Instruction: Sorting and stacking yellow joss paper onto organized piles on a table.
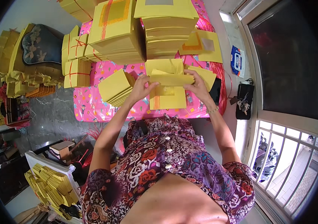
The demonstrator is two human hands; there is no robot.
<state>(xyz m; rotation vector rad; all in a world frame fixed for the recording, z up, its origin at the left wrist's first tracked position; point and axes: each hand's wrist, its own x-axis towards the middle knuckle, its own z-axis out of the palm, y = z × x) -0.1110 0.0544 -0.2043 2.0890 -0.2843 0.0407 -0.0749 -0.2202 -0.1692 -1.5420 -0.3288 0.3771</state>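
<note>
- Watching through the head view, I see the left hand [141, 89] and right hand [199, 84] each gripping one end of a yellow sheet [171, 80], over the yellow papers [174, 102] on the pink-covered bench [87, 106].
- If the two pull unevenly, I'd expect the sheet to crease askew.
- A careless leftward sweep might spill the slanted stack [113, 88].
- The red strings [223, 87] near the right hand could snag it.

To the right of the right hand [199, 85], a dark-paned window [286, 67] and a daylit barred opening [287, 166] are separated by a pale frame [289, 121], while left of the left hand [142, 89] a gray marbled floor [52, 117] is seen.
</note>
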